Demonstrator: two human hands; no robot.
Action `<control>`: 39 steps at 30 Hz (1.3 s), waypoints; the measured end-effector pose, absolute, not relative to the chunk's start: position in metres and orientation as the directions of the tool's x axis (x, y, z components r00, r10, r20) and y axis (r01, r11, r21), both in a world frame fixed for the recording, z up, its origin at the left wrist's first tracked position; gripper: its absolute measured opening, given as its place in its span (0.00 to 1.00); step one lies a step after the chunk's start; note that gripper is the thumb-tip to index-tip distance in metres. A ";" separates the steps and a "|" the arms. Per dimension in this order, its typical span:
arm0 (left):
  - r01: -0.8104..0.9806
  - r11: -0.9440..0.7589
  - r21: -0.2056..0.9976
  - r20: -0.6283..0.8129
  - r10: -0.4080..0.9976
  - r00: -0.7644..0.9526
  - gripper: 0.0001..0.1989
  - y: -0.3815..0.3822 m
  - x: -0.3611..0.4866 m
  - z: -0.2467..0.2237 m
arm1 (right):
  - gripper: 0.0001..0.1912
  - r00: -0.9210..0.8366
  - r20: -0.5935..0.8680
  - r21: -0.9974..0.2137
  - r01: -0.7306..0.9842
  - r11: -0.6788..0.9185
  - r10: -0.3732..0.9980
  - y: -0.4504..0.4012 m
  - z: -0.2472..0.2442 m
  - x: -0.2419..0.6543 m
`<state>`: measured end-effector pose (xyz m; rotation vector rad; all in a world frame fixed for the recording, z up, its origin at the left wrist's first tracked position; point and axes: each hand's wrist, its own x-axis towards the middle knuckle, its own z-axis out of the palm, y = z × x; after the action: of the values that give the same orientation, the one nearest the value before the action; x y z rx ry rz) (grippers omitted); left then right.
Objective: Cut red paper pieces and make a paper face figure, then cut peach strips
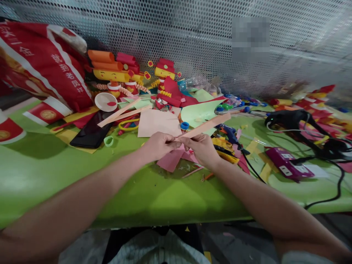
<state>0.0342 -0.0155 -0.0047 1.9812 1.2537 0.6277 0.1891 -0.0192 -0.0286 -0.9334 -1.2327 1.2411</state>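
Note:
Between my two hands is a long peach paper strip, slanting up to the right. My left hand pinches its lower end between thumb and fingers. Close beside it, my right hand grips the same strip, and the fingertips of both hands nearly meet. Under the hands lie pink paper pieces. Just behind them is a peach paper sheet, with a pale green sheet to its right. More peach strips lie farther left, crossing each other.
Paper figures stand at the back. On the left are a red bag, a paper cup and a black phone. A blue glue gun, a purple power strip and cables lie to the right on the green table.

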 end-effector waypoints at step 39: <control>0.575 -0.164 0.802 -0.167 0.862 0.478 0.10 -0.024 -0.003 0.032 | 0.21 0.221 0.136 -0.942 -0.271 0.195 0.966 0.000 -0.017 0.233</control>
<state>-0.0027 -0.0245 0.0320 1.8568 1.2046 0.4170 0.2330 0.0004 -0.0165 -0.9617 -0.9271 1.0686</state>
